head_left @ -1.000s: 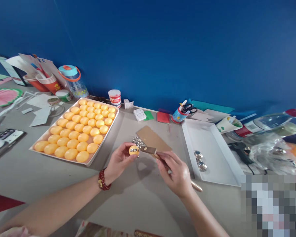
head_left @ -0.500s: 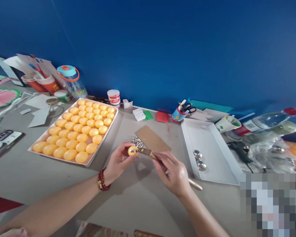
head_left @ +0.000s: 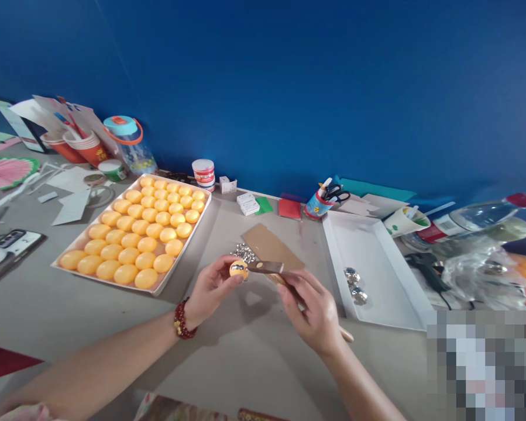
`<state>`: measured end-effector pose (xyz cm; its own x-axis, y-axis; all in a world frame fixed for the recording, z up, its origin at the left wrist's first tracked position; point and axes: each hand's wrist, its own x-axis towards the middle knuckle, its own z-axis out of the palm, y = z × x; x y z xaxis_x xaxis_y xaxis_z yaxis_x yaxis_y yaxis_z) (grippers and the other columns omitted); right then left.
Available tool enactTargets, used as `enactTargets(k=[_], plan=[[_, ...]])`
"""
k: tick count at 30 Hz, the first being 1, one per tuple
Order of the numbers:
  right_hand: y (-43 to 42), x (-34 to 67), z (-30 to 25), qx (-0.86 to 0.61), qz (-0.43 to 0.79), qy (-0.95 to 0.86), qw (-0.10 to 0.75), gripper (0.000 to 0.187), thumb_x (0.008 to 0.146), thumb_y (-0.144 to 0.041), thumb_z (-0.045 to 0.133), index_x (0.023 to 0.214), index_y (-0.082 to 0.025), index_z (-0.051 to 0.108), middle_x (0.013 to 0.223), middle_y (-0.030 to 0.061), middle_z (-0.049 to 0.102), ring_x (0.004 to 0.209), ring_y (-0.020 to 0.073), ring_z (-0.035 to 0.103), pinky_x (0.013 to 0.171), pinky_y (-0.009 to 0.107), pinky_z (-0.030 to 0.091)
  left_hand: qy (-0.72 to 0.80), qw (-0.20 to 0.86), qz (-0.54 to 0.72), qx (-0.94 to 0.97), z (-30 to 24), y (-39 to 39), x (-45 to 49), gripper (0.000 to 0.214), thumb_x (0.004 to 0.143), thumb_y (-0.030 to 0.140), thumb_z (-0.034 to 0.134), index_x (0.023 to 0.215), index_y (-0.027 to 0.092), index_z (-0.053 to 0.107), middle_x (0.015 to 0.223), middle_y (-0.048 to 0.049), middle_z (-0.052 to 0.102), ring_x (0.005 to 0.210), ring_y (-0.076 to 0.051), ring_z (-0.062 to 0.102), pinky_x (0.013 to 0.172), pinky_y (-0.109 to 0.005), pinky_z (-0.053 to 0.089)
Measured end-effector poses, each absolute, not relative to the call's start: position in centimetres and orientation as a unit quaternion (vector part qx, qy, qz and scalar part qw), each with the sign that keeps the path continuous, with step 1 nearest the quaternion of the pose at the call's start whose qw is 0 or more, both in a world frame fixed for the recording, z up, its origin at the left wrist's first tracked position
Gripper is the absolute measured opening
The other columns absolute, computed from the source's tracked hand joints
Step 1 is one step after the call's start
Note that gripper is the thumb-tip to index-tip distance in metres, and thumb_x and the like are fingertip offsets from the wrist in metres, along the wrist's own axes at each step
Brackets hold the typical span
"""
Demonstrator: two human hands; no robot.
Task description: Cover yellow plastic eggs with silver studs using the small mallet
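My left hand [head_left: 212, 287] pinches a small yellow ball [head_left: 238, 269] with a streak of silver on it, held above the grey table. My right hand [head_left: 312, 309] grips a wooden-handled flat brush [head_left: 269, 269], whose metal ferrule and bristles touch the ball's right side. The handle's end sticks out below my palm. A little pile of silver pieces [head_left: 244, 252] lies on the table just behind the ball, beside a brown cardboard sheet [head_left: 272, 246].
A tray [head_left: 180, 252] full of several rows of yellow balls stands to the left. A white tray [head_left: 383, 275] holding two silver balls [head_left: 356, 284] is at right. Cups, a scissors cup [head_left: 319, 202], a small jar [head_left: 205, 172], bottles and a glue gun crowd the back and right edges.
The brush has shifted slightly across the ball and now lies more level. Both hands have otherwise stayed in place.
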<state>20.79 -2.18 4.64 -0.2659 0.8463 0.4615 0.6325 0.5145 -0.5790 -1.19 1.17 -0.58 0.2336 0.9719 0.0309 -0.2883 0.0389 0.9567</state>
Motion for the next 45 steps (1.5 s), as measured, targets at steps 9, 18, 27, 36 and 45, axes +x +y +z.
enactTargets(k=[9, 18, 27, 36, 45], plan=[[-2.19, 20.58, 4.63, -0.474, 0.14, -0.786, 0.37, 0.018, 0.094, -0.014, 0.053, 0.109, -0.019, 0.062, 0.095, 0.0074, 0.068, 0.071, 0.0154, 0.066, 0.058, 0.026, 0.053, 0.361, 0.63, 0.499, 0.473, -0.78, 1.11, -1.21, 0.031, 0.083, 0.031, 0.073, 0.111, 0.018, 0.066, 0.102, -0.0062, 0.066, 0.082, -0.016, 0.063, 0.077, -0.03, 0.054], [-2.17, 20.7, 4.53, -0.475, 0.138, -0.777, 0.39, 0.017, 0.093, -0.015, 0.053, 0.107, -0.019, 0.062, 0.094, 0.0079, 0.068, 0.075, 0.0171, 0.067, 0.062, 0.027, 0.054, 0.362, 0.636, 0.502, 0.461, -0.58, 1.15, -1.19, 0.032, 0.082, 0.033, 0.074, 0.109, 0.018, 0.067, 0.098, -0.0059, 0.067, 0.08, -0.016, 0.063, 0.075, -0.03, 0.055], [-2.16, 20.59, 4.41, -0.483, 0.137, -0.781, 0.371, 0.017, 0.094, -0.017, 0.052, 0.108, -0.019, 0.063, 0.096, 0.0081, 0.068, 0.074, 0.0168, 0.068, 0.062, 0.027, 0.055, 0.359, 0.636, 0.506, 0.46, -0.49, 1.07, -1.05, 0.031, 0.081, 0.032, 0.075, 0.108, 0.018, 0.068, 0.1, -0.0066, 0.067, 0.083, -0.018, 0.062, 0.075, -0.032, 0.057], [-2.29, 20.6, 4.46, -0.481, 0.132, -0.78, 0.379, 0.018, 0.094, -0.016, 0.052, 0.108, -0.019, 0.062, 0.096, 0.0083, 0.068, 0.077, 0.017, 0.067, 0.064, 0.027, 0.054, 0.358, 0.64, 0.5, 0.461, -0.51, 1.11, -1.11, 0.032, 0.082, 0.033, 0.073, 0.11, 0.018, 0.067, 0.097, -0.0058, 0.067, 0.078, -0.016, 0.064, 0.074, -0.032, 0.057], [-2.33, 20.65, 4.34, -0.478, 0.131, -0.783, 0.375, 0.018, 0.094, -0.015, 0.052, 0.109, -0.02, 0.061, 0.097, 0.0093, 0.068, 0.077, 0.0174, 0.067, 0.062, 0.028, 0.055, 0.355, 0.654, 0.503, 0.44, -0.39, 1.1, -0.86, 0.032, 0.081, 0.034, 0.075, 0.107, 0.017, 0.068, 0.095, -0.006, 0.067, 0.08, -0.017, 0.064, 0.073, -0.033, 0.059]])
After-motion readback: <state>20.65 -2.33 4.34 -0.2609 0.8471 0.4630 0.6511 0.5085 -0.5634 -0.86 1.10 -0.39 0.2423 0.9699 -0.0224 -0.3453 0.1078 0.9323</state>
